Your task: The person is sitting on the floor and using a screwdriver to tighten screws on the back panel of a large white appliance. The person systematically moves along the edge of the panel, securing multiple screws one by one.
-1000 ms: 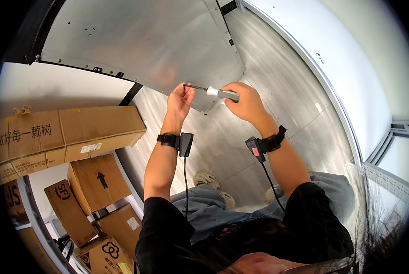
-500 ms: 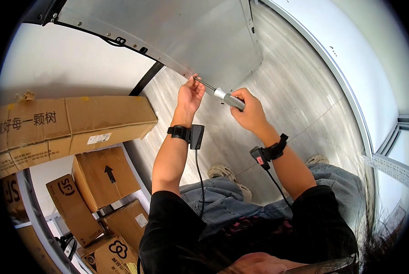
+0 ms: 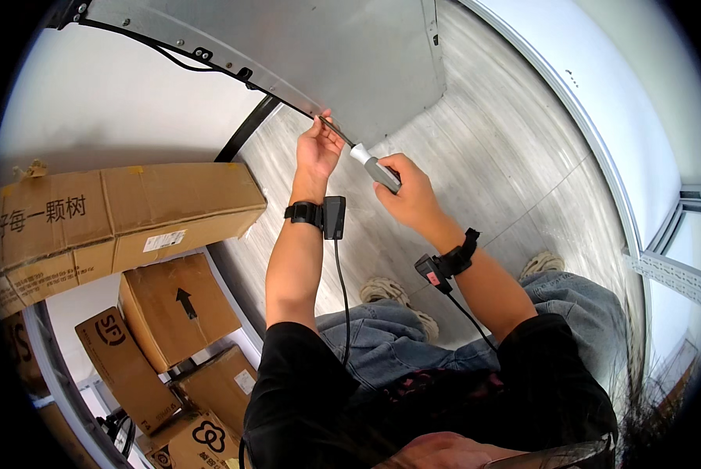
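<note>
My right hand [image 3: 413, 195] is wrapped round the grey and white handle of a screwdriver [image 3: 378, 170]. Its dark shaft slants up and left to the lower edge of a large grey metal panel [image 3: 327, 55]. At the shaft's tip, the fingers of my left hand [image 3: 319, 150] are closed in a pinch against that edge. Whatever lies between those fingertips is too small to make out. Along the panel's edge run several screws and small black clips [image 3: 245, 74].
A long cardboard box [image 3: 186, 205] lies to the left, above a rack holding several smaller cartons [image 3: 180, 313]. A black bar [image 3: 249, 129] stands beside the panel. White framing [image 3: 585, 117] curves along the right. Cables hang from both wrist straps.
Both hands and the screwdriver have shifted slightly up and left in the picture, the tip staying by the panel's edge. The shaft now slants more steeply. Both grips look the same.
</note>
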